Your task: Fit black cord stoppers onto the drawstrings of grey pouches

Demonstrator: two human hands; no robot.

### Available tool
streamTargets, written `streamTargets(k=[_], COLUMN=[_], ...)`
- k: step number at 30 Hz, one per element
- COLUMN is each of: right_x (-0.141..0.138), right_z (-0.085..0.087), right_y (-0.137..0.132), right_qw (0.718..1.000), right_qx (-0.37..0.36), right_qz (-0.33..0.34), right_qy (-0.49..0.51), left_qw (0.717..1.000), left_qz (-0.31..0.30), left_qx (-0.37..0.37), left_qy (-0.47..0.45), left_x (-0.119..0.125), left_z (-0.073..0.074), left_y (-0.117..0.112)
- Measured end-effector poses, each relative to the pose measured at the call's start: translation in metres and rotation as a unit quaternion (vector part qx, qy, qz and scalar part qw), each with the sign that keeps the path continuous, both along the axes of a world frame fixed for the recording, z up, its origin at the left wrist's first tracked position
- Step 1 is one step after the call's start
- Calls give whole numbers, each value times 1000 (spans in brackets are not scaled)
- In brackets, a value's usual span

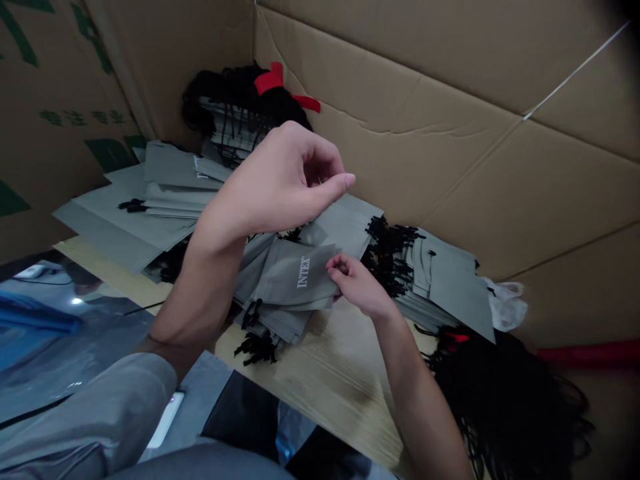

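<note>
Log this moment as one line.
left hand: raised, pinched shut | right hand: grips grey INTEX pouch edge | under it: pouch pile on table

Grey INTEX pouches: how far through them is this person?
Seemingly done: the fanned left stack and the right stack. In hand: the right hand pinches an edge of the top INTEX pouch; the left hand hovers above, fingers pinched. Seemingly left: the pile beneath and a red-tied bundle behind.

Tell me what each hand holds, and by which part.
The right hand pinches the grey pouch at its right edge. The left hand is raised above it, fingers curled; whether it holds anything cannot be told.
</note>
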State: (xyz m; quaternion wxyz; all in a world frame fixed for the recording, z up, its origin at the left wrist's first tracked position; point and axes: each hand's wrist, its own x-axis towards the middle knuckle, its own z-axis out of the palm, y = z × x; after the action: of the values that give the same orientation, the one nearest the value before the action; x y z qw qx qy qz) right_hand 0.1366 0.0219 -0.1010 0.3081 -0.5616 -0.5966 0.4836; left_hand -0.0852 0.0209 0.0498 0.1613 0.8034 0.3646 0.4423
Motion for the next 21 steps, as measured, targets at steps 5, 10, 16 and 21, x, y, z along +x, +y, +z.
streamTargets(k=[5, 10, 16, 21], right_x=[2, 1, -9, -14], right_z=[3, 11, 7, 4], right_y=[2, -3, -6, -7], right_qw=[997, 989, 986, 987], right_qx=[-8, -25, -50, -61], right_qz=[-25, -32, -17, 2], right_qy=[73, 139, 156, 151], left_qw=[1000, 1000, 1000, 1000], left_qz=[4, 13, 0, -3], left_qx=[7, 15, 11, 14], left_qy=[5, 2, -6, -2], left_x=[1, 1, 0, -11], left_z=[0, 1, 3, 7], left_y=[-1, -2, -1, -8])
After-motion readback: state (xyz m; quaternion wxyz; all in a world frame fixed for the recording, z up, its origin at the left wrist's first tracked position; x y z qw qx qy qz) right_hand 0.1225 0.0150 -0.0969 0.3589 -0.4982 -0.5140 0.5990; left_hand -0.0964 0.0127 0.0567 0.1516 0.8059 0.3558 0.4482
